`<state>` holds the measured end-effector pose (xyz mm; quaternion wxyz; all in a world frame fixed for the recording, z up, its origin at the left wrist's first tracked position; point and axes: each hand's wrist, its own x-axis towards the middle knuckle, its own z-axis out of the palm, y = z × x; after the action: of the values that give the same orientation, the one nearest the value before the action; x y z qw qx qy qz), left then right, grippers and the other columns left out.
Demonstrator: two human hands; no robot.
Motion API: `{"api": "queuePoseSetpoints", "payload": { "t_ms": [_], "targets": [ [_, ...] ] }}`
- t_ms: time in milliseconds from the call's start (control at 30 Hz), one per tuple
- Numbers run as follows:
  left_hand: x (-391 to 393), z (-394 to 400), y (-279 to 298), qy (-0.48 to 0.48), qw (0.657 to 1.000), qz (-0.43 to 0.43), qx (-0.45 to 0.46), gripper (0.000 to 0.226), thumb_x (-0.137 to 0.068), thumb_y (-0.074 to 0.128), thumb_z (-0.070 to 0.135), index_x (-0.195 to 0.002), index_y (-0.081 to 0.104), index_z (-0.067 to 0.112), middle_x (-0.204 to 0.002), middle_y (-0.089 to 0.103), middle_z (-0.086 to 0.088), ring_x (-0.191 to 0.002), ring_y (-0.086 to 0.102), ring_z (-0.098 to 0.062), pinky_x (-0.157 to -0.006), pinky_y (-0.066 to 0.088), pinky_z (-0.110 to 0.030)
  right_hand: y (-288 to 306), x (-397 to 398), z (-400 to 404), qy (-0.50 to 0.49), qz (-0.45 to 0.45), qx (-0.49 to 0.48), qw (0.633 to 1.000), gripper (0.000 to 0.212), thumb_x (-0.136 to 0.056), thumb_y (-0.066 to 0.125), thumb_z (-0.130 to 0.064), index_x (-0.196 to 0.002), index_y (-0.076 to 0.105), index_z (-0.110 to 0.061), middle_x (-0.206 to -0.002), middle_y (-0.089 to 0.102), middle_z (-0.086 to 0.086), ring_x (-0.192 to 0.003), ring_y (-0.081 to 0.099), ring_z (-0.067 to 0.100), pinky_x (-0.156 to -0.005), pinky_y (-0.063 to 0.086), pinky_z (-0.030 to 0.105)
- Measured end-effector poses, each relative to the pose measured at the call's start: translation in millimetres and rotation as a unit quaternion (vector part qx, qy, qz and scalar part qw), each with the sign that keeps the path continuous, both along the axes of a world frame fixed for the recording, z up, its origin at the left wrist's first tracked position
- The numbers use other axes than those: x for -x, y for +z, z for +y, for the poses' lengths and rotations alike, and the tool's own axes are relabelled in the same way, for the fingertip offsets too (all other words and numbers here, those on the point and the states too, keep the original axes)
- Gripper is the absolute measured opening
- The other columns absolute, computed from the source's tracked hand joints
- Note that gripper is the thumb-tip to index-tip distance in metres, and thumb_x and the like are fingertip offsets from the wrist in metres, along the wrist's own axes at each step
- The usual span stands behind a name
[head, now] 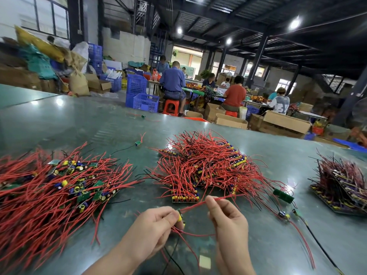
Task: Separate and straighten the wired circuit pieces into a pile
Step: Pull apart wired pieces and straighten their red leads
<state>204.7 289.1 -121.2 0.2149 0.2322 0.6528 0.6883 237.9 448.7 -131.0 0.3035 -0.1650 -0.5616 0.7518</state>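
- While the left hand (156, 225) curls its grip round a small circuit piece (179, 216) with a yellow part, low in the view at about 6 o'clock, the right hand (228, 219) pinches one red wire (195, 206) of that piece between thumb and fingertips.
- The wire runs taut from the piece up towards 2 o'clock, passes through the right grip, and its free end carries on past it; both hands are held just above the worktop (79, 120).
- More red leads hang from under the left hand, and a thin black one trails towards the bottom edge.
- At 9 o'clock lies a wide loose heap (49, 185) of pieces with red wires fanned out and green boards with yellow and blue parts in its middle.
- At 12 o'clock from the hands sits a tangled mound (204, 167) of red-wired pieces, with a row of joined boards (185, 198) at its near edge.
- At 3 o'clock, at the right edge, is a darker stack (341, 185), well apart from the mound.
- A green board (283, 195) and a single piece (284, 214) with long leads lie between mound and stack.
- Two lone pieces (137, 143) lie farther out at 11 o'clock.
- Beyond the worktop, people sit at tables among blue crates (146, 102) and cardboard boxes (231, 121).
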Motion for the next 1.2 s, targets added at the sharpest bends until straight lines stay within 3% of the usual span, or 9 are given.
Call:
{"api": "queuePoseSetpoints", "payload": {
  "t_ms": [233, 333, 467, 533, 700, 800, 933, 1000, 1200],
  "targets": [
    [2.4, -1.8, 1.5, 0.008, 0.999, 0.024, 0.037, 0.030, -0.098, 0.043, 0.011, -0.074, 0.058, 0.000, -0.036, 0.024, 0.002, -0.028, 0.017, -0.004, -0.036, 0.029, -0.004, 2.3, 0.8, 24.1, -0.026, -0.015, 0.020, 0.999, 0.015, -0.061, 0.073, -0.028, -0.071, 0.078, -0.018, -0.061, 0.055, 0.001, -0.055, 0.043, 0.008, -0.058, 0.045, 0.017],
    [5.3, -2.8, 1.8, 0.012, 0.997, 0.047, 0.063, 0.030, -0.097, 0.044, 0.013, -0.073, 0.058, 0.004, -0.035, 0.026, 0.004, -0.029, 0.019, -0.006, -0.056, 0.041, -0.017, 3.2, 0.3, 26.6, -0.017, -0.013, -0.003, 1.000, 0.026, -0.054, 0.075, -0.035, -0.075, 0.078, -0.020, -0.061, 0.060, -0.003, -0.058, 0.043, 0.008, -0.064, 0.044, 0.017],
    [9.4, -10.8, 6.8, 0.023, 0.994, 0.052, 0.092, 0.030, -0.098, 0.045, 0.015, -0.076, 0.060, 0.002, -0.037, 0.028, 0.006, -0.029, 0.020, -0.003, -0.036, 0.023, -0.009, 8.4, -1.4, 38.4, 0.045, -0.034, -0.035, 0.998, 0.035, -0.048, 0.077, -0.034, -0.076, 0.078, -0.012, -0.064, 0.063, 0.003, -0.065, 0.046, 0.012, -0.063, 0.042, 0.018],
    [12.5, -15.2, 7.2, 0.038, 0.989, 0.089, 0.116, 0.029, -0.097, 0.048, 0.016, -0.076, 0.062, 0.003, -0.037, 0.031, 0.009, -0.033, 0.023, -0.003, -0.038, 0.022, -0.009, 10.2, -2.1, 43.9, 0.083, -0.067, -0.044, 0.993, 0.032, -0.049, 0.077, -0.028, -0.075, 0.078, -0.008, -0.071, 0.069, 0.008, -0.073, 0.049, 0.017, -0.067, 0.042, 0.021],
    [18.0, -21.2, 1.1, 0.076, 0.950, 0.221, 0.205, 0.026, -0.094, 0.053, 0.027, -0.074, 0.063, 0.015, -0.050, 0.046, 0.008, -0.050, 0.035, -0.005, -0.054, 0.026, -0.022, 9.4, -3.2, 44.4, 0.130, -0.107, -0.056, 0.984, 0.007, -0.072, 0.070, -0.007, -0.073, 0.077, -0.006, -0.066, 0.064, 0.008, -0.064, 0.047, 0.013, -0.059, 0.039, 0.016],
    [17.8, -23.4, -1.5, 0.112, 0.921, 0.265, 0.261, 0.025, -0.094, 0.051, 0.038, -0.071, 0.054, 0.027, -0.048, 0.047, 0.013, -0.049, 0.039, -0.007, -0.052, 0.024, -0.026, 10.1, -2.9, 42.8, 0.135, -0.121, -0.039, 0.983, 0.009, -0.077, 0.068, -0.005, -0.074, 0.076, -0.005, -0.062, 0.061, 0.004, -0.052, 0.044, 0.008, -0.056, 0.035, 0.019],
    [20.9, -29.9, -1.2, 0.151, 0.865, 0.344, 0.332, 0.018, -0.093, 0.046, 0.047, -0.077, 0.048, 0.039, -0.057, 0.053, 0.026, -0.052, 0.047, -0.005, -0.049, 0.026, -0.020, 13.7, -7.7, 46.9, 0.194, -0.153, -0.017, 0.969, 0.010, -0.079, 0.066, -0.001, -0.076, 0.076, -0.001, -0.061, 0.057, 0.006, -0.049, 0.047, 0.008, -0.051, 0.044, 0.018],
    [24.0, -33.4, -2.1, 0.171, 0.842, 0.382, 0.341, 0.015, -0.092, 0.045, 0.048, -0.084, 0.053, 0.038, -0.052, 0.053, 0.014, -0.049, 0.046, -0.007, -0.049, 0.028, -0.018, 13.6, -9.1, 46.6, 0.210, -0.170, -0.032, 0.962, 0.012, -0.081, 0.064, -0.001, -0.077, 0.076, 0.000, -0.061, 0.056, 0.007, -0.052, 0.047, 0.009, -0.053, 0.045, 0.019],
    [30.6, -37.5, -8.1, 0.191, 0.814, 0.441, 0.327, 0.039, -0.080, 0.031, 0.058, -0.089, 0.061, 0.035, -0.047, 0.051, 0.016, -0.047, 0.050, -0.007, -0.044, 0.023, -0.018, 14.3, -11.1, 39.7, 0.163, -0.225, -0.243, 0.929, 0.018, -0.079, 0.070, -0.006, -0.071, 0.078, -0.021, -0.061, 0.068, -0.005, -0.057, 0.056, 0.001, -0.060, 0.045, 0.012]
  ]
}}
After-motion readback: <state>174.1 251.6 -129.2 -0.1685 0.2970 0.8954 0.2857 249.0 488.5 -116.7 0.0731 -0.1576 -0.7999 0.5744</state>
